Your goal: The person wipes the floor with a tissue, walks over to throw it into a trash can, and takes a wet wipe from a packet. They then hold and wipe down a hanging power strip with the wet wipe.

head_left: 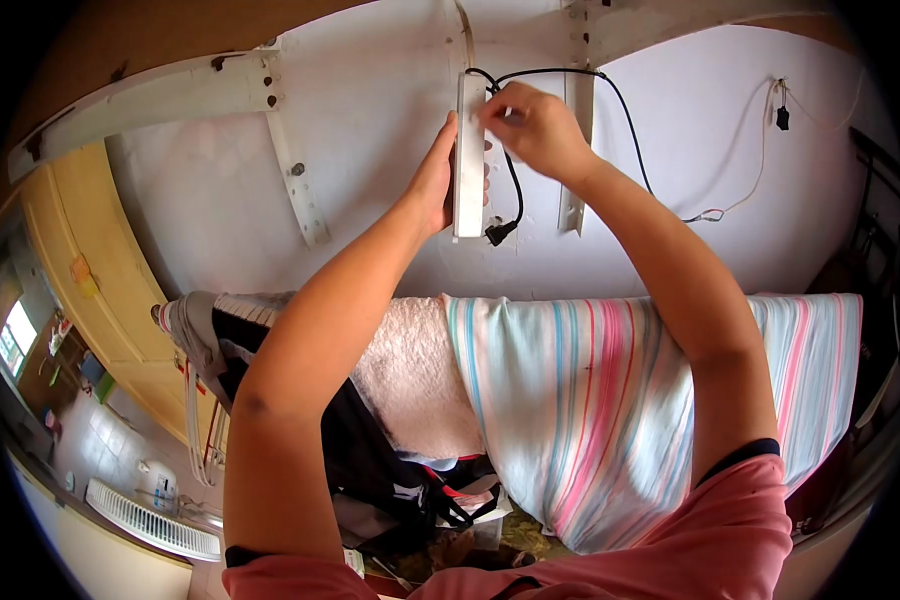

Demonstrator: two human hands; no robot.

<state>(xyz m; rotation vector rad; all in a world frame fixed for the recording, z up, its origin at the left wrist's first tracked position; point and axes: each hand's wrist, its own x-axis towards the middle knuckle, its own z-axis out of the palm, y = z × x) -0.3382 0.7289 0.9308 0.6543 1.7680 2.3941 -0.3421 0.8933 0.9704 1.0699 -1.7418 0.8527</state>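
A long white box point(472, 160), which looks like a power strip, stands upright in front of the wall. Around it from the left wraps my left hand point(437, 178), closed, with fingertips showing at its right edge. My right hand point(536, 125) is at the upper right side of the box, fingers pinched and a little blurred; whether something small is between them is hidden. A black cord point(518, 190) runs from near the box's top, and its black plug point(501, 233) hangs beside the lower end. Another stretch of cord loops right over a metal bracket point(578, 160).
Below my arms hang a striped cloth point(590, 400) and a fluffy beige towel point(420, 385). A thin wire with a small black plug point(782, 118) hangs on the right wall. At left are another metal bracket point(297, 170) and a yellow wooden door point(120, 270).
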